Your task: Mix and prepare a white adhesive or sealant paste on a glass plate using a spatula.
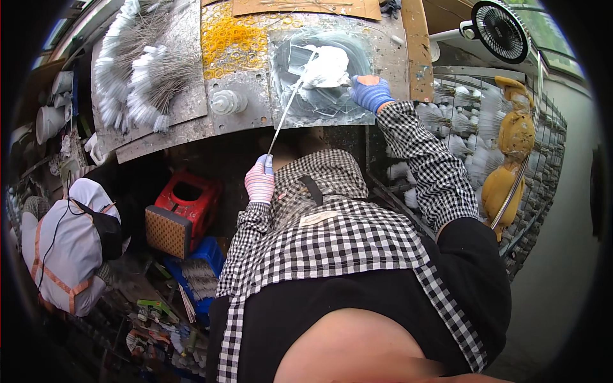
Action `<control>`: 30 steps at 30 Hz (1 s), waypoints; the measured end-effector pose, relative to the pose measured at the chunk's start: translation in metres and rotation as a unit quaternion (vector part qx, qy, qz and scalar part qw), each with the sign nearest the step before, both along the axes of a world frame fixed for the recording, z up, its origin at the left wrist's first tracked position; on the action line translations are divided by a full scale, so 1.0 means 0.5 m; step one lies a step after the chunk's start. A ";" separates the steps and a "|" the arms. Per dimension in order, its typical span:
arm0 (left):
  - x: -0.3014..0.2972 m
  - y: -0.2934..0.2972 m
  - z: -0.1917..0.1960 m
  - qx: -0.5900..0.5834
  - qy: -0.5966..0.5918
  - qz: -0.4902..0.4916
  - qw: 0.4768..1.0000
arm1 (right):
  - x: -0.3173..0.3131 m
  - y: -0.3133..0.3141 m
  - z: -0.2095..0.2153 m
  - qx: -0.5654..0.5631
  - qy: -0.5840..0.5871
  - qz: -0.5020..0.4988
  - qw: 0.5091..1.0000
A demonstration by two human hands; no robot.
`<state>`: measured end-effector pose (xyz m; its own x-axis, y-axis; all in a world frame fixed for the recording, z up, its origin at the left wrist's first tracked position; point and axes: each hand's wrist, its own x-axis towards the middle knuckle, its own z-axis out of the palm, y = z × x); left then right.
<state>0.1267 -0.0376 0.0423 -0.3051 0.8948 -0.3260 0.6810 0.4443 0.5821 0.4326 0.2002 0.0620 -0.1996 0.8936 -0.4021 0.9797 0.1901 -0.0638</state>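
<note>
In a pink-and-white striped glove, my left hand (260, 181) is closed around the lower end of a long thin rod (285, 113). The rod slants up over the bench edge, its far end at a mound of white paste (327, 66). That paste lies smeared on a square glass-like plate (295, 119). My right hand (371, 93), in a worn blue glove, is closed at the plate's right side beside the paste. A small dark end shows at its fingers, pointing toward the mound; most of that thing is hidden by the hand.
Bundles of white-tipped wires (148, 89) and scattered yellow rings (233, 41) lie on the bench at left. Near its front edge stands a translucent bottle (228, 102). A fan (500, 30) and a loaded wire rack (472, 137) are at right, a red box-shaped object (191, 196) below left.
</note>
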 end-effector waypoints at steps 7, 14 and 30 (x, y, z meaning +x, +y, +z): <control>0.018 -0.008 0.011 -0.002 -0.014 0.019 1.000 | 0.073 0.019 0.073 -0.356 0.340 -0.338 0.802; 0.040 -0.010 0.015 0.016 -0.003 0.002 1.000 | 0.094 0.011 0.037 -0.515 0.465 -0.466 0.549; 0.064 -0.026 -0.051 -0.013 0.067 -0.026 0.997 | 0.110 -0.017 0.098 -0.293 0.215 -0.185 0.913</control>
